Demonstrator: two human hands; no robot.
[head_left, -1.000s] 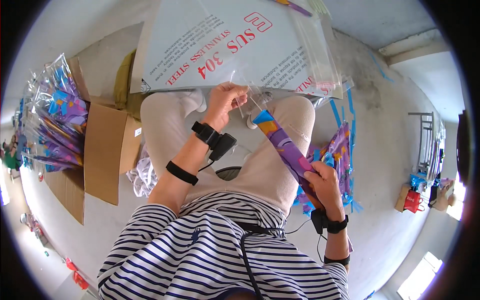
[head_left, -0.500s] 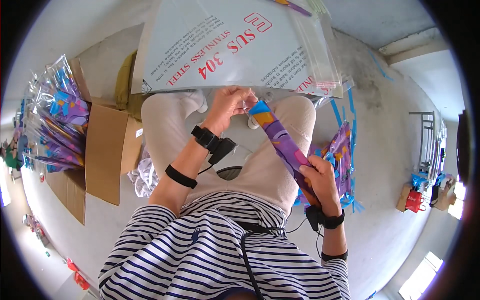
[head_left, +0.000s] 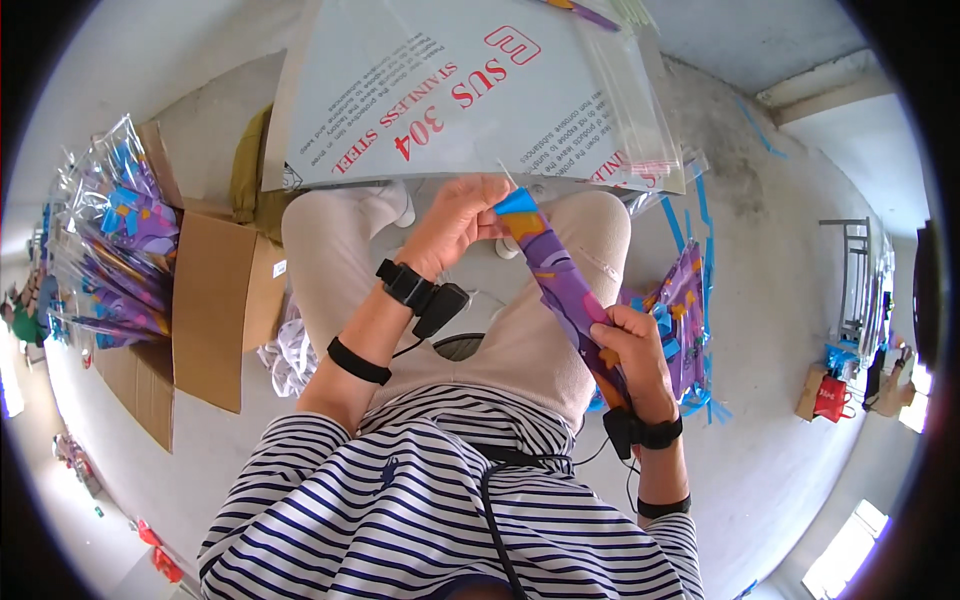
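Head view: the fingers point(head_left: 478, 205) of the left hand point(head_left: 458, 222) are curled and pinched on the blue upper tip of a long purple folded toy point(head_left: 560, 285) printed with blue and orange shapes. The fingers point(head_left: 610, 322) of the right hand point(head_left: 632, 352) are wrapped and pressed closed around the lower part of the same toy. The toy runs diagonally between both hands, above the lap, upper end toward the left hand, lower end passing through the right hand. Whether a clear sleeve covers the toy cannot be told.

Each wrist carries a black strapped device point(head_left: 418, 292), with a cable leading off it, and a black band point(head_left: 357, 362) further up the forearm. The person sits in light trousers point(head_left: 330, 250) and a striped shirt point(head_left: 420, 500).

Beyond the knees lies a large white sheet point(head_left: 400, 90) with red print; clear plastic bags point(head_left: 630, 90) lie on its right part. Just beside the right thigh, on the floor point(head_left: 780, 330), lies a pile of similar purple toys point(head_left: 685, 310). To the person's left stands an open cardboard box point(head_left: 205, 310); beyond it, packed purple toys in clear wrap point(head_left: 110, 240) are stacked. A crumpled white plastic piece point(head_left: 290, 355) lies between the box and the left thigh.
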